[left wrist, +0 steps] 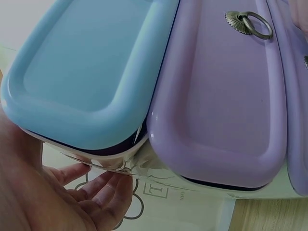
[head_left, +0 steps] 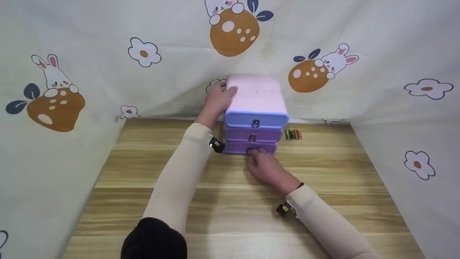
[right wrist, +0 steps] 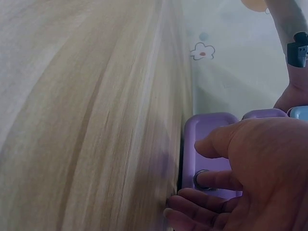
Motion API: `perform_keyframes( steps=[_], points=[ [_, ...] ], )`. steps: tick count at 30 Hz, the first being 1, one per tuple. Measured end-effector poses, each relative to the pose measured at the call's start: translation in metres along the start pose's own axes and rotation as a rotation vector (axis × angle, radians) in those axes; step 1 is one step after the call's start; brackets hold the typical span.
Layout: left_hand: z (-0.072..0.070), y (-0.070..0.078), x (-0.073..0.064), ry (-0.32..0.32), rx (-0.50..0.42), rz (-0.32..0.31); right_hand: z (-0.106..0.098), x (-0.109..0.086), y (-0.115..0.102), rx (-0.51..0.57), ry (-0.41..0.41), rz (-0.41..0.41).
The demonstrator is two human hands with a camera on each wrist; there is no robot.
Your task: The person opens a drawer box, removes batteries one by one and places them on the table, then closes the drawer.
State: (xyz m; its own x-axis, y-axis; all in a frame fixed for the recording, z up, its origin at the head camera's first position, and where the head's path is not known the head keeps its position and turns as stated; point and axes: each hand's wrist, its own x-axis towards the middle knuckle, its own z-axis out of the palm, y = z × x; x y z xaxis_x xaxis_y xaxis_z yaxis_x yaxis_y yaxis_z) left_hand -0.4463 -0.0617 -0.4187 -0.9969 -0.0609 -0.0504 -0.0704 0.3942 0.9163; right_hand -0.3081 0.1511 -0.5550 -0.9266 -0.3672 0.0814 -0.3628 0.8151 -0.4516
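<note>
A small chest of drawers with a pink top stands against the back wall cloth. Its top drawer is blue, and the two below are purple. My left hand steadies the chest, thumb on the top edge and fingers spread along the left side. On the lowest drawer, my right hand has its index finger hooked at the metal ring pull. The right thumb stands apart from the ring. All the drawer fronts appear closed.
Several small batteries lie in a row on the wooden tabletop, just right of the chest. Wall cloth printed with rabbits and flowers encloses the table at the back and sides. Both wrists carry small black cameras.
</note>
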Motion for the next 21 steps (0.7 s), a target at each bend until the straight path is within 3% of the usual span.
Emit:
perform_keyframes(
  steps=[8, 17, 21],
  points=[
    [0.0, 0.0, 0.0, 0.0, -0.005, -0.001, 0.002, 0.005, 0.001, 0.0, 0.038, 0.02],
    [0.0, 0.0, -0.003, 0.006, -0.014, 0.0, 0.009, 0.014, 0.004, -0.023, 0.228, -0.046],
    [0.001, 0.0, -0.002, 0.009, -0.011, -0.003, 0.011, 0.015, 0.006, -0.03, 0.253, -0.044]
  ],
)
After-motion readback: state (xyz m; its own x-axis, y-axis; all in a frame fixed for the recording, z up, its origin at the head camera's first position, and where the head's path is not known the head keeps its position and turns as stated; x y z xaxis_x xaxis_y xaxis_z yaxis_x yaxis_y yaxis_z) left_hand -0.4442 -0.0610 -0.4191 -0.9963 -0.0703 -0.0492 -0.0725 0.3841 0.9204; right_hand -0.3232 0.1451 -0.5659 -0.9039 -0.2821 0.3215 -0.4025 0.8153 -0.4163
